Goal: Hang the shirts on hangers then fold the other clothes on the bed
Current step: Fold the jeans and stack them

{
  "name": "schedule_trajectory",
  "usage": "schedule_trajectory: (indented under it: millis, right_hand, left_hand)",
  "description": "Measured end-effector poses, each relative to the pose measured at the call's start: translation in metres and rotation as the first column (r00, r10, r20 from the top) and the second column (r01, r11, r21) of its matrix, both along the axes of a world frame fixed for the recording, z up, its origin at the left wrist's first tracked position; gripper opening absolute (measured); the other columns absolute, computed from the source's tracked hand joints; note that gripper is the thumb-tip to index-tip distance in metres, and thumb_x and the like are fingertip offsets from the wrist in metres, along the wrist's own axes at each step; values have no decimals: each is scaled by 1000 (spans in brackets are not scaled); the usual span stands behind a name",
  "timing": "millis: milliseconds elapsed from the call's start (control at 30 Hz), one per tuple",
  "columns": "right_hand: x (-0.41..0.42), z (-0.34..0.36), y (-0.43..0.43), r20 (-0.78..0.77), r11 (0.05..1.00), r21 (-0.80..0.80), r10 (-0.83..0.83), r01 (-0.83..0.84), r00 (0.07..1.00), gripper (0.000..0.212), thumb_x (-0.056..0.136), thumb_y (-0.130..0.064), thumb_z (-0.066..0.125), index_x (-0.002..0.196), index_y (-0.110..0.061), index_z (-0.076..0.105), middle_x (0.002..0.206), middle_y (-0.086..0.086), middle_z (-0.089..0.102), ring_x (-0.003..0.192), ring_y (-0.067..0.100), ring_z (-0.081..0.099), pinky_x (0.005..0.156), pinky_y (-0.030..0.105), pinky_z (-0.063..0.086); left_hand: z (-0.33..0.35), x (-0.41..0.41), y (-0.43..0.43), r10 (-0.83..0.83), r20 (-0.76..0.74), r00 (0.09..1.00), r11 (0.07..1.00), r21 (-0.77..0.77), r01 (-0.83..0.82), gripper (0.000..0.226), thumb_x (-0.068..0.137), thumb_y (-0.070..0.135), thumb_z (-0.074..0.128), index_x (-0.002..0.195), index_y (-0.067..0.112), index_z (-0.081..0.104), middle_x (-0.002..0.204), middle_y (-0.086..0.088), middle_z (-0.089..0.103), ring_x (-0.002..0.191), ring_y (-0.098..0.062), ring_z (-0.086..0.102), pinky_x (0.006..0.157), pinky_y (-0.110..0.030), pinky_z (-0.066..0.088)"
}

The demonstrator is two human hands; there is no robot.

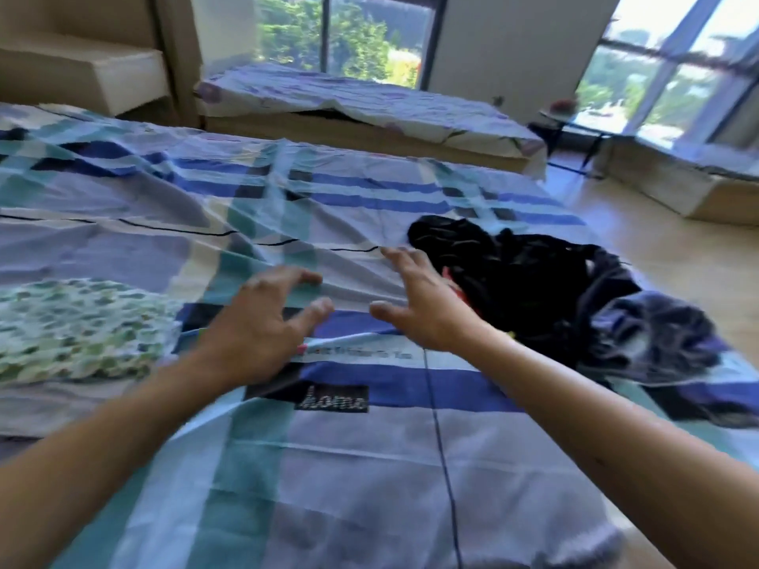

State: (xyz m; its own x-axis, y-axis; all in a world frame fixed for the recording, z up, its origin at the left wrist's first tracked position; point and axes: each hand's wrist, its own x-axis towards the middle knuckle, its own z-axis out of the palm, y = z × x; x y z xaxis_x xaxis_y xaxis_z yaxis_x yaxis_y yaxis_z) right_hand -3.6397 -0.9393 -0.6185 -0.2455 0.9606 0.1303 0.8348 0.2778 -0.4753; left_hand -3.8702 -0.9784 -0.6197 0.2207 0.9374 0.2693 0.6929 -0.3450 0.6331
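Head view: a person leans over a bed (287, 466) covered in a blue, teal and grey check sheet, both bare arms stretched forward. The left hand (263, 326) and right hand (427, 310) are spread wide, fingers a little bent, and neither has hold of anything. Motion blur makes it hard to say whether the fingertips press the sheet or hover just above it.

The clothes to be sorted lie to the right of both hands. A heap of black clothes (513, 281) sits just beside the right hand, its nearest edge at that hand's outer fingers, with a scrap of red showing there. A crumpled blue-grey garment (665, 334) touches the heap on its near right side, by the edge of the bed. Together they run in a band from the far middle of the bed towards the near right corner. The right hand is plainly the nearer; the left would have to cross over to reach them.

A green-patterned cloth (78, 326) lies flat, well apart on the left. No hanger shows. Beyond the bed stand a low second mattress (369, 100) and a sunlit window (336, 34).
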Motion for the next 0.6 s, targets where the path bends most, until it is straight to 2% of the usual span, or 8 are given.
schedule_trajectory:
  millis: [67,167,233,367,433,500,567,600]
  right_hand:
    - [51,-2,1,-17,987,51,-151,152,988,86,85,-32,76,155,-17,30,156,9,29,145,24,32,118,23,20]
    - [122,-12,1,24,915,63,-400,398,916,90,81,-36,78,155,-20,29,157,10,24,145,32,29,123,43,22]
    - [167,-14,1,66,829,102,-557,550,828,89,80,-38,78,154,-19,31,157,12,24,145,34,30,122,48,21]
    - [235,-24,-1,116,614,170,-789,771,603,79,83,-41,72,149,-20,35,157,14,25,148,34,25,121,58,17]
    - [255,-35,-5,138,511,90,-856,855,498,77,86,-45,68,151,-24,31,161,13,17,152,32,14,119,65,12]
    - [268,-45,-12,88,425,-49,-899,904,428,80,89,-48,67,154,-30,24,165,12,6,154,31,6,117,66,15]
    - [282,-56,-15,-43,404,-175,-914,898,402,79,89,-45,71,153,-31,26,162,17,15,149,36,25,115,56,31]
    - [286,-61,-16,-123,406,-220,-914,887,387,74,88,-39,73,149,-28,33,155,20,31,138,38,41,110,51,42]
  left_hand:
    - [-10,34,-3,-112,-48,993,994,6,112,54,87,58,53,125,21,62,126,4,62,118,-15,55,94,-23,36]
    - [-23,63,-9,-198,-64,978,980,6,199,64,80,67,41,122,24,63,122,11,60,118,-13,54,101,-29,39]
    - [-35,73,-12,-226,-76,971,974,-5,226,65,79,69,38,122,26,62,123,15,56,120,-11,51,104,-29,37]
    - [-52,77,-9,-245,-115,963,969,-70,238,66,79,75,35,124,33,58,130,19,52,125,-6,46,115,-39,34]
    - [-54,78,-6,-228,-126,965,972,-93,218,58,84,74,41,123,35,57,129,19,53,125,-9,48,112,-38,37]
    - [-56,80,-3,-227,-121,966,969,-123,213,52,86,73,44,122,38,56,128,21,52,121,-11,50,100,-27,44]
    - [-55,84,-4,-238,-105,966,961,-169,218,54,78,71,41,121,40,54,127,23,52,118,-9,52,91,-23,45]
    - [-55,86,-5,-244,-105,964,958,-181,223,55,77,70,40,121,40,54,127,23,52,119,-9,51,97,-28,45]
